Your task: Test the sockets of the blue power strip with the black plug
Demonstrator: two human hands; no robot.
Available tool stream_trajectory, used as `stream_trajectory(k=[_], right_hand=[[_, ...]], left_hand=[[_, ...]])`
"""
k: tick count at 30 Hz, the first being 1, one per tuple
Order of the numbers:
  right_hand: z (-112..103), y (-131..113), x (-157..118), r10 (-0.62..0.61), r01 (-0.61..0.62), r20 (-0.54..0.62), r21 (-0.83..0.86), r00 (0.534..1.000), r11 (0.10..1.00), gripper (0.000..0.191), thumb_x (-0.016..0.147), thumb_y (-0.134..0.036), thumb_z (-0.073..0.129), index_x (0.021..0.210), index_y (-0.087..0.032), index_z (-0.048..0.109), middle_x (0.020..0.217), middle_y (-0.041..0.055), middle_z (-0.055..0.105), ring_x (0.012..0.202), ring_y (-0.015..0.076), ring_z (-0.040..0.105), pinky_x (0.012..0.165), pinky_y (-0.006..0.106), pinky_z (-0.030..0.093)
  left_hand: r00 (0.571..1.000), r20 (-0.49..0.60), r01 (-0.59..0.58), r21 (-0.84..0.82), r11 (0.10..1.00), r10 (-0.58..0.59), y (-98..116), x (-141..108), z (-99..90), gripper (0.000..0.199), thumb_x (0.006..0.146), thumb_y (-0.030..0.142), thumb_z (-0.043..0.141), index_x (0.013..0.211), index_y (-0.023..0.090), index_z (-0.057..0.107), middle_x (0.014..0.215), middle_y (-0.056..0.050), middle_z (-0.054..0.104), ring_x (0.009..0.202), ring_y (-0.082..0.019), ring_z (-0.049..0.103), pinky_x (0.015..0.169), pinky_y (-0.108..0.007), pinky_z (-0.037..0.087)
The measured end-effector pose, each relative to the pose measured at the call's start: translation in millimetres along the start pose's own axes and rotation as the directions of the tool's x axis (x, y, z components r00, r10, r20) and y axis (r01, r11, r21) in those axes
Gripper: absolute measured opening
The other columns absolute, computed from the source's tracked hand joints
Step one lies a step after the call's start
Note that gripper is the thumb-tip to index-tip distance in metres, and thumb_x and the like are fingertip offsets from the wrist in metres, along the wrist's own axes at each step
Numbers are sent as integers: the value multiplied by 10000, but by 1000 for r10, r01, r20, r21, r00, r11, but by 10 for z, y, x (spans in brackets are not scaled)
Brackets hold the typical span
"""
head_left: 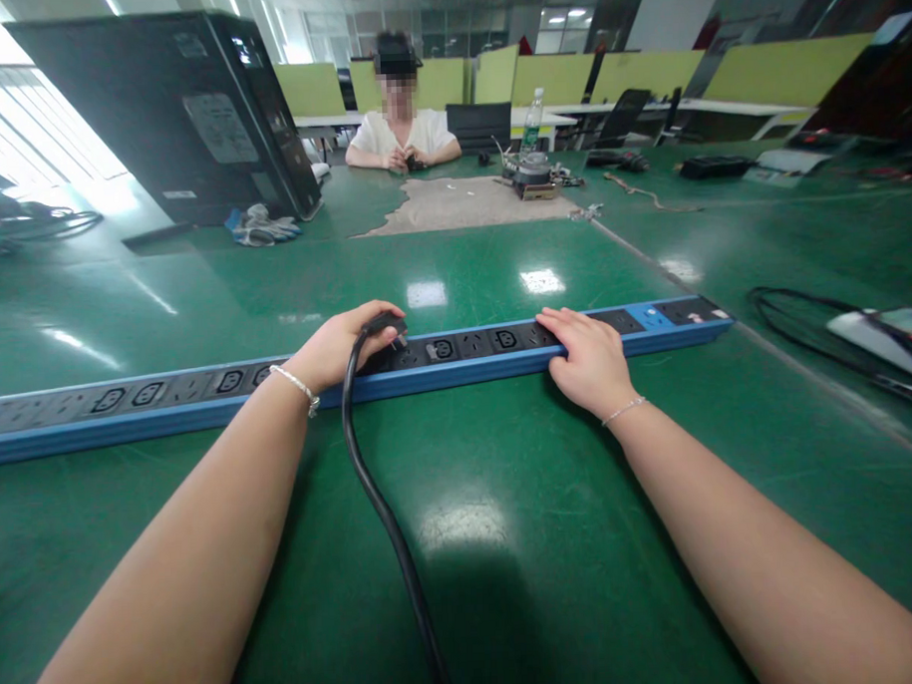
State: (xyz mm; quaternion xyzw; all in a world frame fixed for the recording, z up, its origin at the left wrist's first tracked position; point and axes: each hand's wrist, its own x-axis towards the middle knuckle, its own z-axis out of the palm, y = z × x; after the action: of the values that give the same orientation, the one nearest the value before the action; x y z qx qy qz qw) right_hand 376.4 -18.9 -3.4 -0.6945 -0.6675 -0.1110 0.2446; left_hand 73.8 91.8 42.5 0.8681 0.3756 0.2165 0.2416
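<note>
A long blue power strip (472,365) with black sockets lies across the green table in front of me. My left hand (343,346) is closed around a black power plug (387,326), held just over the sockets near the strip's middle. Its metal prongs show, pointing down toward a socket; whether they touch it I cannot tell. From the plug a thick black cable (383,509) runs down toward me. My right hand (587,352) grips the strip farther right, fingers over its top and thumb at the near side.
A black computer tower (186,122) stands at the back left, with gloves (261,226) beside it. Across the table sits a person (400,134) holding a small dark object. A bottle (532,125) and mechanical parts (532,173) stand near cardboard (466,204). Black cables (806,310) lie right.
</note>
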Motion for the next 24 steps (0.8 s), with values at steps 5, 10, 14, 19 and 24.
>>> stream_trajectory(k=[5,10,14,19,24], right_hand=[[-4,-12,0,6,-6,-5,6,1000,1000,556,680,-116,452,1215,-208,574,1297,32,558,1230,229,462,1015,453,327],[0,-2,1,7,-7,2,-8,1000,1000,546,692,-122,448,1219,-196,570,1304,30,553,1236,219,456,1023,438,322],[2,4,1,9,-9,6,-7,1000,1000,547,690,-122,449,1218,-197,572,1305,28,552,1235,217,456,1024,436,320],[0,-2,-1,8,-8,0,9,1000,1000,553,687,-121,450,1220,-204,571,1301,33,555,1237,221,454,1024,446,318],[1,-7,-2,6,-6,-8,20,1000,1000,556,683,-118,445,1211,-231,577,1286,27,567,1228,231,464,1014,467,321]], left_hand=[[997,66,-37,114,993,29,44,-22,-88,424,844,494,440,1149,217,542,1030,-44,663,911,-202,614,829,-307,457],[991,134,-41,151,988,21,139,-22,-106,457,835,512,441,1164,214,546,1016,-34,678,912,-201,618,816,-288,453],[986,167,-33,229,973,-6,220,-29,-118,451,807,512,474,1142,230,578,1039,-20,676,924,-205,620,804,-281,449],[990,130,-3,356,934,-47,322,-24,-93,395,803,466,485,1111,248,601,982,-24,688,876,-215,632,728,-278,451],[993,96,22,452,892,-74,371,-21,-66,384,801,472,487,1099,264,607,914,-25,694,802,-207,636,654,-266,447]])
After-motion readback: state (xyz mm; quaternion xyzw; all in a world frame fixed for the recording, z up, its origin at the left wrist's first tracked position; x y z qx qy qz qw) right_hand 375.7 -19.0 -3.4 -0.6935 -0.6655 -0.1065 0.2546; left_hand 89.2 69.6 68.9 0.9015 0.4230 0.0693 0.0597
